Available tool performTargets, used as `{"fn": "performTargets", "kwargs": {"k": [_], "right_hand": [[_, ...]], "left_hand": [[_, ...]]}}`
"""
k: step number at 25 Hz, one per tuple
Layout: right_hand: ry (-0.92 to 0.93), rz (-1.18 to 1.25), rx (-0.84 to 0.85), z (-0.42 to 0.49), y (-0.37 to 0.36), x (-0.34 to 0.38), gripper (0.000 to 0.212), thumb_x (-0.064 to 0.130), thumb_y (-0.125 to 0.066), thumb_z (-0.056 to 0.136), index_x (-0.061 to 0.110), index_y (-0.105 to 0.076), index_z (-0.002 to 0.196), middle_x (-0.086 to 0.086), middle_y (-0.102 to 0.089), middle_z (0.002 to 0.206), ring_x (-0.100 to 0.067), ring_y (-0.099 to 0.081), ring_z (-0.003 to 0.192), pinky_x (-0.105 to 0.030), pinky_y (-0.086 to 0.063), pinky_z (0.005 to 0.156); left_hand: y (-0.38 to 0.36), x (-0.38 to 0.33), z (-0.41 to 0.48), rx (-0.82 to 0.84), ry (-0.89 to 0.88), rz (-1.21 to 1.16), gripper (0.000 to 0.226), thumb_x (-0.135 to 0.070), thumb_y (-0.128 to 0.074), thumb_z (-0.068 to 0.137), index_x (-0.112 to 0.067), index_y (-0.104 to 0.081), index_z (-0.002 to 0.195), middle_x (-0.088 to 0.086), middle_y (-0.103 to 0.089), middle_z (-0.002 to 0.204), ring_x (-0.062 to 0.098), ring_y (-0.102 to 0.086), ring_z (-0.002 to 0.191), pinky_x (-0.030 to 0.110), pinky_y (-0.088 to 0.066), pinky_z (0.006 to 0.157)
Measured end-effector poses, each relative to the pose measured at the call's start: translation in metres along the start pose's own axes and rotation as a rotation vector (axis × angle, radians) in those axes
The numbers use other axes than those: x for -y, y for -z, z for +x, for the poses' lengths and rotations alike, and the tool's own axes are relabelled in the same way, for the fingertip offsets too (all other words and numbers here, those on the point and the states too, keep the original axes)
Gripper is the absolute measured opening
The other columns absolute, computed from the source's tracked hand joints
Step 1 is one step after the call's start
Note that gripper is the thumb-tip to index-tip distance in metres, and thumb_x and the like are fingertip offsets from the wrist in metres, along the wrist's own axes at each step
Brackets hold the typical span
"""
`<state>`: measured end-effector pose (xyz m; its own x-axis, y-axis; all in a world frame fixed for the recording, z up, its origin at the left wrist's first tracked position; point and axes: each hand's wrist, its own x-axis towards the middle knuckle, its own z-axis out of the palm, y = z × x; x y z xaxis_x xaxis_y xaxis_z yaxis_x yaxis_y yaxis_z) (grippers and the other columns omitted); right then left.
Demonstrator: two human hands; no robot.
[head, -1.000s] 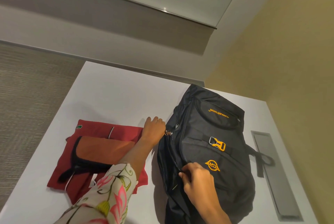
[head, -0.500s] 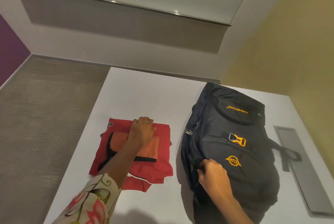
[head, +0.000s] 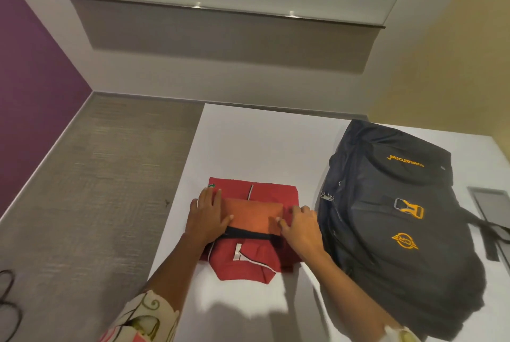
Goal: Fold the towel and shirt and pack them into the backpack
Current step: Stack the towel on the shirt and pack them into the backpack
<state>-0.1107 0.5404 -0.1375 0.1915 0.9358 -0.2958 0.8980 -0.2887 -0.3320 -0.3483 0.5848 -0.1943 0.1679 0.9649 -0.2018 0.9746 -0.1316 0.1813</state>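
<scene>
A folded red shirt (head: 265, 189) lies on the white table (head: 262, 143). A folded orange towel (head: 254, 217) with a black edge lies on top of it. My left hand (head: 207, 214) rests flat on the left end of the stack, fingers straight and thumb on the towel. At the right end of the towel, my right hand (head: 300, 228) presses down with its thumb on the orange cloth. The black backpack (head: 400, 231) with orange logos lies just right of the stack, its zipper pull (head: 327, 196) facing the shirt. How far the zip is undone cannot be told.
A grey inset plate (head: 491, 203) sits in the table at the far right, partly under a backpack strap. The table's left edge drops to carpeted floor (head: 96, 189), where a dark cable (head: 8, 305) lies. Walls stand behind and to the right.
My right hand has left the backpack and come onto the right end of the towel. My left hand has slid to the left end of the stack. The view has tilted left.
</scene>
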Motion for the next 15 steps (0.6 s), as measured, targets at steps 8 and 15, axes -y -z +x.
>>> {"fn": "performTargets", "kwargs": {"k": [8,15], "right_hand": [[-0.357,0.169,0.120,0.050,-0.045,0.014,0.099,0.054,-0.074,0.076,0.014,-0.019,0.148,-0.016,-0.033,0.144,-0.037,-0.034,0.133,-0.049,-0.037,0.105],[-0.577,0.279,0.166,0.067,-0.055,0.004,0.114,0.051,-0.086,0.063,0.009,-0.021,0.147,-0.016,-0.029,0.147,-0.037,-0.027,0.137,-0.050,-0.035,0.106]], "left_hand": [[0.004,0.006,0.013,0.220,0.360,-0.110,0.120,-0.075,-0.062,0.071,-0.007,-0.007,0.153,0.017,-0.020,0.157,0.034,-0.022,0.144,0.048,-0.027,0.113],[-0.001,0.010,0.028,0.385,0.625,-0.542,0.107,-0.050,-0.085,0.064,-0.006,-0.022,0.139,0.015,-0.048,0.138,0.035,-0.048,0.126,0.046,-0.036,0.105]]}}
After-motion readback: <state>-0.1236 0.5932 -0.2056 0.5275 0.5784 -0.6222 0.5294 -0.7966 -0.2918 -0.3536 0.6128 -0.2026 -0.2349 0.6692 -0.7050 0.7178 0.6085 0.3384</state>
